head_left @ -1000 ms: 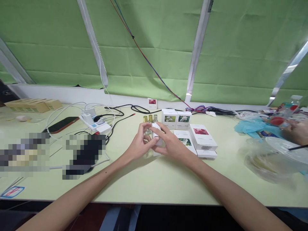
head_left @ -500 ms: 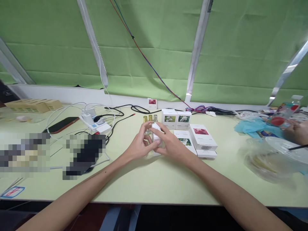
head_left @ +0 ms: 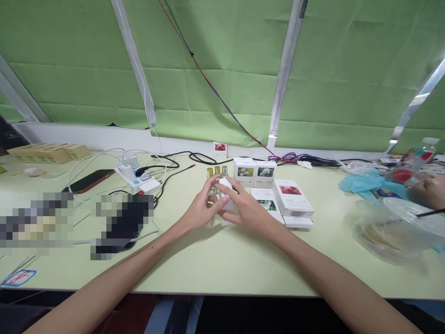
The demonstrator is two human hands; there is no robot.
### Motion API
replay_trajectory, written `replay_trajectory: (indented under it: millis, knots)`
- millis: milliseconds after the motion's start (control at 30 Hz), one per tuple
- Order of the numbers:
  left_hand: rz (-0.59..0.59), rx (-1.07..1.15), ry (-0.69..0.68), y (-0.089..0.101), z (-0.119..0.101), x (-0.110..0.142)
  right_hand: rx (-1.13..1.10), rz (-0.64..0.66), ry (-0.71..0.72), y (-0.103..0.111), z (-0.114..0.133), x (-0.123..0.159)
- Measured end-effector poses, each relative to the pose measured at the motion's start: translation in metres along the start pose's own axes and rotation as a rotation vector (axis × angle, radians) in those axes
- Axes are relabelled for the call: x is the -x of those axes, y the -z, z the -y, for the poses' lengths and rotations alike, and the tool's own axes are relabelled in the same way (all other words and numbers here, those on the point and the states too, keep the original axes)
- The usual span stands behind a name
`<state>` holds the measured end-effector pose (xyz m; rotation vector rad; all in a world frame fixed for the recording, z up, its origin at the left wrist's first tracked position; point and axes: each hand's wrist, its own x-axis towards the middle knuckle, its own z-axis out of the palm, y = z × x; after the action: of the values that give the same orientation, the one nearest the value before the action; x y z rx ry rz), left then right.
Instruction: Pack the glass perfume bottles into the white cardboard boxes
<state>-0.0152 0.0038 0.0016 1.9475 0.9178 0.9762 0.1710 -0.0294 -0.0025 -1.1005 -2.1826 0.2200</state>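
A small white cardboard box (head_left: 228, 204) stands upright at mid-table, between my two hands. My left hand (head_left: 201, 206) closes on it from the left, thumb against the near face. From the right, my right hand (head_left: 248, 206) wraps its fingers over the upper part of the same box. Just behind my fingertips rise several small glass bottles, with gold caps (head_left: 217, 170) and a silver cap (head_left: 225, 170); their lower parts are mostly hidden. Close to my right hand lie white boxes with flower pictures (head_left: 267, 204), and two more stand upright behind (head_left: 244, 172).
To the right, a pink-flower box (head_left: 292, 197) rests on another box. A lidded plastic cup (head_left: 399, 227) with a straw and blue plastic (head_left: 359, 183) lie farther right, near another person's hand (head_left: 429, 191). Leftward are a power strip (head_left: 142, 181), cables and a phone (head_left: 91, 180).
My left thumb has slid slightly up the near face of the white box. Both hands otherwise keep their places around it.
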Motion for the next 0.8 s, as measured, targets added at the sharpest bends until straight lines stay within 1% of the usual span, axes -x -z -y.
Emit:
replay_trajectory:
  millis: [800]
  knots:
    - [0.009,-0.009,0.000,0.0009,0.0016,-0.0005,0.007,-0.011,0.013,-0.0010,-0.0012,0.0001]
